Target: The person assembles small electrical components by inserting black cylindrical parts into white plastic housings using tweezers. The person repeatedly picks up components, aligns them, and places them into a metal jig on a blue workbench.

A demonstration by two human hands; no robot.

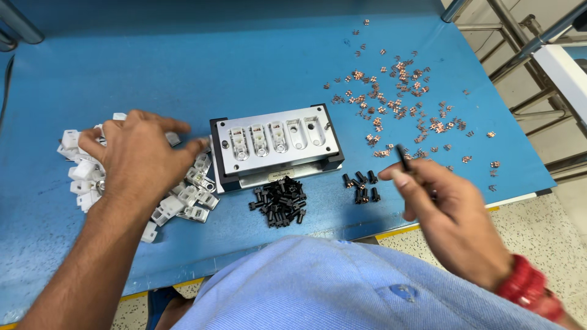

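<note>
L hand (137,156) spread over pile of white plastic housings (82,177) on blue worktop (244,67), fingers loosely curled, grasp unclear. R hand (449,211) pinches small black pin (403,156) near copper contacts (397,104). Metal fixture block (275,146) sits between hands; black pins (279,201) in front.

Blue table (183,61) bears metal jig (276,146), white housings (183,198), black pins (280,200), copper clips (397,98)
</note>
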